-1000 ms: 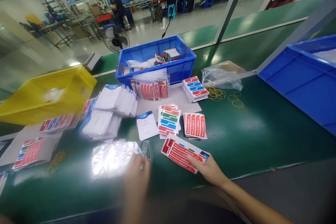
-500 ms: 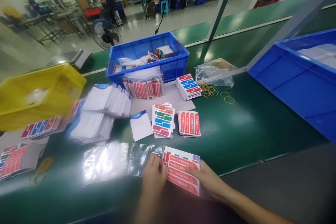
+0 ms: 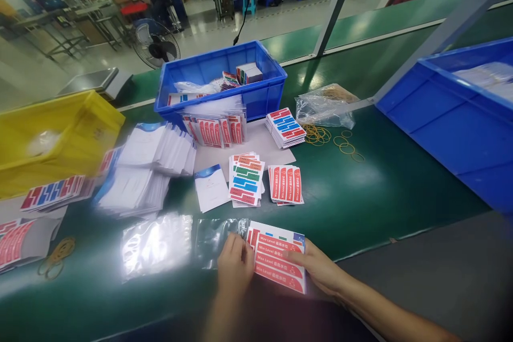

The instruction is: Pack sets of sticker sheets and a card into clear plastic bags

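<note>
Green bench (image 3: 393, 192) runs across the room, long and glossy under the lights. Big blue bin (image 3: 460, 112) at its right end, contents pale and hard to read. Yellow bin (image 3: 60, 133) at the left, blurred. Blue crate (image 3: 220, 77) at centre back, holding bagged sheets and a small box. Fanned stacks of white leaflets (image 3: 148, 165) lie left of centre, one single leaflet (image 3: 211, 187) apart from them nearer the middle. Clear bag of rubber bands (image 3: 324, 107) sits right of the crate, loose rubber bands (image 3: 332, 139) scattered just beside it. Small piles of label sheets in the middle: a blue-and-red pile (image 3: 285, 127), a green-and-blue pile (image 3: 246, 180), a red pile (image 3: 286, 185). At the near edge, a clear plastic sleeve (image 3: 218, 238) lies flat, a second shiny sleeve (image 3: 156, 246) to its left. Person's right hand (image 3: 318, 270) grips a stack of red label sheets (image 3: 278, 262) at its right side, thumb on top. Left hand (image 3: 235, 263) is curled, fingertips pinching the sleeve's mouth where it meets the stack's left edge. Whether the stack is partly inside the sleeve, cannot tell.
</note>
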